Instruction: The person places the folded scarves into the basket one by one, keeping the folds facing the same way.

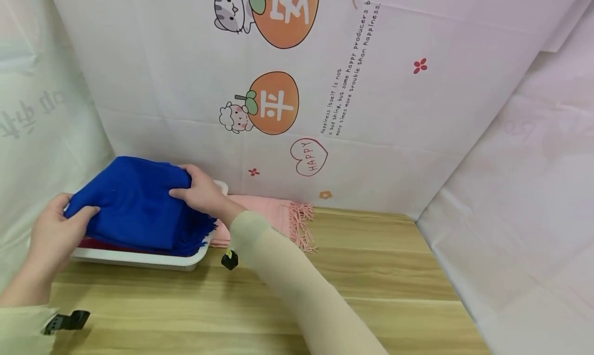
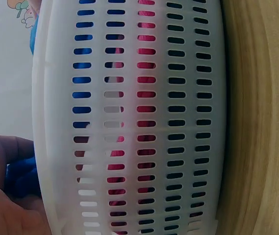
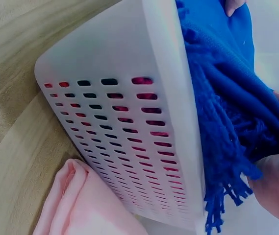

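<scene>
At the far left I see my left hand gripping the near left corner of the blue scarf, thumb curled over the top of the cloth and the other fingers tucked under it, out of sight. From the left wrist view, blue cloth bunches against my palm just beside the slotted wall of the white basket.

The blue scarf lies folded on top of the white basket, which sits on the wooden table at its far left, close to the back wall. Under the blue one, a strip of red cloth shows along the basket's near rim, and red also shows through the slots in the right wrist view.

My right hand holds the right edge of the blue scarf, fingers curled over the fold and close together. The fringe of the scarf hangs over the basket's rim.

Just right of the basket, touching its side, a pink scarf lies flat on the table, its fringe pointing right.
</scene>
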The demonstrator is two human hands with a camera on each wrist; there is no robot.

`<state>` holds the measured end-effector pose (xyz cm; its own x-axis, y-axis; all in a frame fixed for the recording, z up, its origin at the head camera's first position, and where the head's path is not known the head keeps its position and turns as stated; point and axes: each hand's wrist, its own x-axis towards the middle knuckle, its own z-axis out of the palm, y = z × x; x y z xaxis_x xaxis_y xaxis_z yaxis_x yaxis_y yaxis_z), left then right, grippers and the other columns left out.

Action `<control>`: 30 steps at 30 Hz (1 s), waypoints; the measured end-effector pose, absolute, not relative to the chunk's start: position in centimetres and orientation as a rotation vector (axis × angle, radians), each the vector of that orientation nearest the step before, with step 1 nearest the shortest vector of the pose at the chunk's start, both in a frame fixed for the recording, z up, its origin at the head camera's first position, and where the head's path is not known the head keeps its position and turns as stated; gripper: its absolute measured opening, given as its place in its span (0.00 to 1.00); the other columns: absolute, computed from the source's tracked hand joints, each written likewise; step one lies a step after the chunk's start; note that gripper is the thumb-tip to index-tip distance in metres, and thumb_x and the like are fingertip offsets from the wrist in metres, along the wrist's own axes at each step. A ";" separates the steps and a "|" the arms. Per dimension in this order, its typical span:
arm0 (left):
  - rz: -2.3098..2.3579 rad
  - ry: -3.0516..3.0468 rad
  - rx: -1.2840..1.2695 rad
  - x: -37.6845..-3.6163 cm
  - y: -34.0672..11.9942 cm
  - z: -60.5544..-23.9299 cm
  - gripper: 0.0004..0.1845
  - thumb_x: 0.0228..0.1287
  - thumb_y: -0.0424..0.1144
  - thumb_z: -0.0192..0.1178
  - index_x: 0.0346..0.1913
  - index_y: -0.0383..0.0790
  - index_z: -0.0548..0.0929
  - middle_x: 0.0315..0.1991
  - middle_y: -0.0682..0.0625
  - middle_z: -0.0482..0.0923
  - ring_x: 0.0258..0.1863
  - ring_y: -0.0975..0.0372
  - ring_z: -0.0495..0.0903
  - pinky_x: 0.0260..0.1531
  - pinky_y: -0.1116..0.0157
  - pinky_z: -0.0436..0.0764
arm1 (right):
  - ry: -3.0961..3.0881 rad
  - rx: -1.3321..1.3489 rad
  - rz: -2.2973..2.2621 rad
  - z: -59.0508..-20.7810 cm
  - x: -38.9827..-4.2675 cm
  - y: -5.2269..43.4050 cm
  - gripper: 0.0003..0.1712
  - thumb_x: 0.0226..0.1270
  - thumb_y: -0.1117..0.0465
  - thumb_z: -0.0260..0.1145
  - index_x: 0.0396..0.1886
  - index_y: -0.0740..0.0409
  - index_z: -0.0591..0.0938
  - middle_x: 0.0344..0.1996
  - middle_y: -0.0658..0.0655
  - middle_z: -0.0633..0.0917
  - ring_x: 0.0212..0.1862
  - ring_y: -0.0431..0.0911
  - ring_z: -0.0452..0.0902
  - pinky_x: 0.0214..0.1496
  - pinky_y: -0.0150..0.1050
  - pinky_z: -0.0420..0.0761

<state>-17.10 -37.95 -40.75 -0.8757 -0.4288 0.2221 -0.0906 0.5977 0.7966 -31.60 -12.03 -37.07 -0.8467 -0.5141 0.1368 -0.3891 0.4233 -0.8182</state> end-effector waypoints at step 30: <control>-0.691 -2.714 0.439 -17.0 -38.6 -41.5 0.22 0.83 0.49 0.51 0.54 0.29 0.69 0.47 0.18 0.77 0.38 0.26 0.81 0.23 0.48 0.70 | 2.676 -0.872 -1.119 -38.4 -31.2 -12.9 0.33 0.86 0.53 0.69 0.84 0.40 0.71 0.77 0.41 0.78 0.75 0.38 0.75 0.74 0.33 0.75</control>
<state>-17.03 -38.59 -41.50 -0.9063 -0.3635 0.2157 -0.2162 0.8371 0.5025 -31.15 -12.87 -38.43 -0.8283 -0.5489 0.1124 -0.4655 0.5625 -0.6833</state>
